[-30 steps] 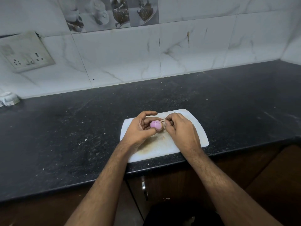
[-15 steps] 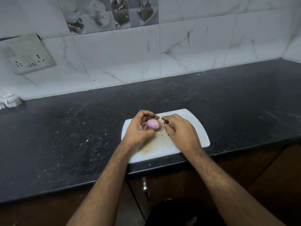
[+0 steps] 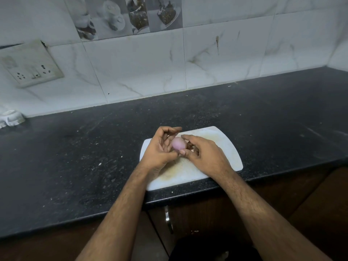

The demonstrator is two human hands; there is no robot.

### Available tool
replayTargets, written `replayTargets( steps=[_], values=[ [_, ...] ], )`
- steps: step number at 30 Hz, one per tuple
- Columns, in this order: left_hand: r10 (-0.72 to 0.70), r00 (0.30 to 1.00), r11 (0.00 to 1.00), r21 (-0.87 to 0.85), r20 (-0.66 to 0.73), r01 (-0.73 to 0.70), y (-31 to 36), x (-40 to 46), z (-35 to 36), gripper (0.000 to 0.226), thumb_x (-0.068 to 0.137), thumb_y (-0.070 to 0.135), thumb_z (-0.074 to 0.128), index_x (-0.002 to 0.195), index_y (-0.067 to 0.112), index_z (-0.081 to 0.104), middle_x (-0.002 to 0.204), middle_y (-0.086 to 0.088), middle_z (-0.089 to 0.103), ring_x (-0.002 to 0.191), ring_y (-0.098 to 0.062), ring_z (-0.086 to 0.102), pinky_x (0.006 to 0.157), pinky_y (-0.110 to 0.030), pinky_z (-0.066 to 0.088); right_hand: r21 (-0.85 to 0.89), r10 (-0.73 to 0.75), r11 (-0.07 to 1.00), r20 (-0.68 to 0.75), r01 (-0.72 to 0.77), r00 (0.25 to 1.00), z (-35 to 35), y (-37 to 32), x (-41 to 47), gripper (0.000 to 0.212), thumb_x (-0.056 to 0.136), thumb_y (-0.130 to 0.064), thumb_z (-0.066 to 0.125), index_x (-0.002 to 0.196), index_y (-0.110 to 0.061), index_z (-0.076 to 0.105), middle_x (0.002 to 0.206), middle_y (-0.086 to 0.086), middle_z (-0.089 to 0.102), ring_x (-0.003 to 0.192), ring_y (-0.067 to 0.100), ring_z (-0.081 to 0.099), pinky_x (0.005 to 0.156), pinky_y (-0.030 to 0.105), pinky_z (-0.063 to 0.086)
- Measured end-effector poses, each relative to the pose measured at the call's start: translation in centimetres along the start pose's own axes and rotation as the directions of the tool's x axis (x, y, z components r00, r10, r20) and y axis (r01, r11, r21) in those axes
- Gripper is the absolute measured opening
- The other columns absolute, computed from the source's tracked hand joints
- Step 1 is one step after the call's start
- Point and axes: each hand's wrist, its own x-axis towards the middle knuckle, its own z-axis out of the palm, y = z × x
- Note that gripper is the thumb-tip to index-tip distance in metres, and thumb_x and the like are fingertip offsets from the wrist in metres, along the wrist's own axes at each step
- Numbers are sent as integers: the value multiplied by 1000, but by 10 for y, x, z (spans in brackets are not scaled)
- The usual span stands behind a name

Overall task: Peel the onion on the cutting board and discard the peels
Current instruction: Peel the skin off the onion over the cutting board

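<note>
A small pale pink onion (image 3: pixel 178 143), mostly bare of skin, is held just above the white cutting board (image 3: pixel 224 146). My left hand (image 3: pixel 160 147) cups it from the left, with the thumb under it and the fingers curled loosely behind. My right hand (image 3: pixel 202 154) meets it from the right, index finger lying over its top and thumb at its lower edge. Brownish peel bits show between my right fingers, too small to make out clearly. The board carries yellowish stains near its front.
The board lies at the front edge of a black speckled counter (image 3: pixel 75 157). A small white object (image 3: pixel 11 118) sits at the far left by the tiled wall, under a socket plate (image 3: pixel 31 65). Brown cabinet doors with a metal handle (image 3: pixel 168 219) are below.
My right hand has moved back onto the onion after drawing slightly away. The left fingers have loosened and spread. The onion has turned a little in my grasp.
</note>
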Motion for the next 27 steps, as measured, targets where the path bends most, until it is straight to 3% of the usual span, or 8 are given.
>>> replayTargets(
  steps=[2, 5, 8, 11, 14, 19, 24, 27],
  values=[
    [-20, 1000, 999, -29, 0, 20, 1, -1, -1, 74, 68, -28, 66, 136, -3, 48, 147, -16, 58, 128, -25, 63, 95, -29, 59, 19, -18, 1000, 19, 17, 1000, 0, 1, 0, 53, 94, -52, 66, 144, -45, 47, 118, -19, 66, 96, 4, 62, 85, 36, 55],
    [-60, 998, 998, -13, -8, 60, 4, -2, 1, 68, 72, -27, 75, 134, -4, 57, 131, -18, 70, 117, -32, 70, 101, -37, 59, 64, -6, 998, 9, 5, 1000, -1, 3, 0, 54, 94, -47, 68, 142, -48, 44, 117, -21, 65, 92, -1, 61, 84, 34, 55],
    [-79, 997, 996, 32, -6, 80, 4, -3, 4, 60, 78, -23, 75, 133, -1, 64, 124, -22, 74, 119, -41, 70, 105, -44, 56, 98, 24, 995, -23, -22, 999, -1, 4, 0, 55, 92, -38, 73, 138, -47, 44, 107, -22, 65, 83, -5, 61, 78, 29, 54],
    [-92, 996, 991, 98, 18, 90, 3, -3, 4, 59, 84, -23, 67, 137, 4, 64, 127, -16, 74, 122, -40, 69, 108, -46, 54, 25, 57, 998, -28, -57, 998, 1, 3, 1, 53, 88, -37, 78, 126, -43, 41, 85, -16, 64, 72, 0, 61, 64, 29, 51],
    [-108, 993, 988, 112, 38, 103, 4, -3, 7, 56, 88, -17, 69, 139, 5, 63, 129, -14, 74, 122, -34, 69, 109, -44, 53, 7, 85, 996, -22, -85, 996, 1, 3, 1, 47, 85, -41, 78, 115, -39, 42, 83, -20, 61, 69, 1, 60, 59, 27, 45],
    [-129, 992, 990, 50, -2, 129, 6, -3, 10, 68, 79, -5, 82, 141, 5, 58, 126, -17, 74, 114, -32, 72, 102, -42, 59, 25, 90, 996, -25, -90, 996, 1, 3, 1, 42, 84, -42, 78, 112, -41, 46, 88, -19, 63, 71, 2, 60, 60, 26, 46],
    [-75, 995, 989, 120, -72, 83, 7, -3, 7, 64, 65, -1, 92, 121, 1, 61, 111, -14, 76, 99, -28, 75, 88, -39, 63, 27, 89, 996, -2, -89, 996, 1, 4, 0, 44, 91, -38, 73, 128, -45, 50, 85, -21, 62, 76, -1, 60, 62, 22, 43],
    [-83, 994, 992, 94, -66, 89, 7, -4, 7, 61, 65, -10, 91, 118, 0, 61, 108, -16, 74, 96, -34, 75, 86, -51, 64, 33, 79, 996, 14, -79, 997, 1, 3, 0, 43, 95, -34, 69, 133, -43, 52, 101, -20, 69, 86, -1, 63, 74, 26, 52]
  ],
)
